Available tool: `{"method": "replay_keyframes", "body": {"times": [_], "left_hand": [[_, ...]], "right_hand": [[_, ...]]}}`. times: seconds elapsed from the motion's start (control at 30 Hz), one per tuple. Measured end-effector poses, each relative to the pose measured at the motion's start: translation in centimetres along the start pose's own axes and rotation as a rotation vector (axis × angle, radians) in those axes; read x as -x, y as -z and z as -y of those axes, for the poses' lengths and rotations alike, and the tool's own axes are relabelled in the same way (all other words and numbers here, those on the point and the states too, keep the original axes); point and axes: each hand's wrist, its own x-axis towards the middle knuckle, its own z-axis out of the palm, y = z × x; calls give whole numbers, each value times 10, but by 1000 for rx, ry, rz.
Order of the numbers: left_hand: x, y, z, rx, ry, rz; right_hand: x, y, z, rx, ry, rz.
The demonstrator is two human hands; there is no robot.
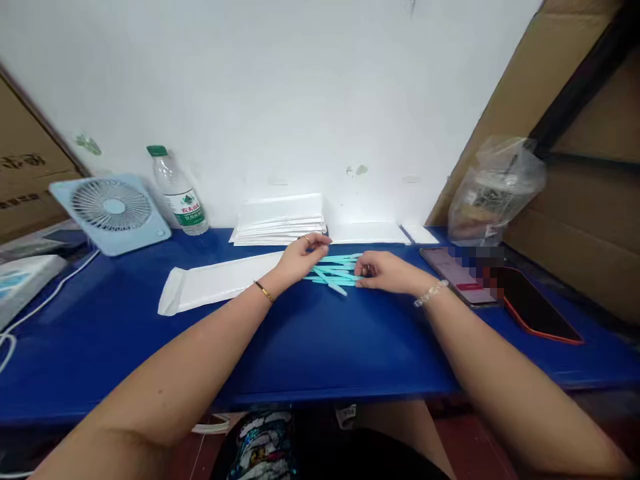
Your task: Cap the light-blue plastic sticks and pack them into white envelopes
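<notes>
One broad stretch of blue tabletop [325, 353] separates the near edge from crisscrossed thin turquoise sticks [334, 271]. The right hand [384, 271], half curled, meets their right ends; the left hand [300, 259] bends loosely at their left (whether either grips one, I cannot tell). Left of them lies a long white packet [215, 285]; farther, stacked white packets [280, 217] edge the white wall [300, 100].

Several slim, light-turquoise sticks [336, 272] lie in a loose, overlapping heap on the blue counter [320, 360], most running roughly sideways; one slants across the others, its end jutting toward the counter's near edge.
</notes>
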Motion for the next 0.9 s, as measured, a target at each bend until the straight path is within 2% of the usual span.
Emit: {"method": "replay_keyframes", "body": {"times": [0.1, 0.2, 0.33, 0.43, 0.5, 0.6, 0.67, 0.73, 0.83, 0.9], "left_hand": [[10, 2, -7, -181, -188, 122], [13, 1, -11, -343, -267, 201], [10, 4, -20, -389, -261, 265], [10, 19, -32, -321, -217, 332], [13, 32, -38, -264, -132, 454], [18, 46, -45, -165, -35, 685], [21, 46, -48, -146, -34, 741], [23, 40, -51, -163, -58, 745], [24, 30, -53, -172, -79, 769], [24, 26, -53, -169, -74, 779]], "right_hand": [[0, -1, -2, -47, -58, 1], [-1, 0, 1, -125, -77, -27], [2, 9, 8, -306, -42, -66], [9, 21, 8, -400, -57, -13], [14, 29, 6, -398, -85, 57], [18, 32, 4, -363, -109, 230], [17, 30, 3, -321, -99, 313], [15, 27, 0, -232, -100, 288], [11, 21, -10, -19, -125, 127], [10, 19, -17, 78, -119, 77]]}}
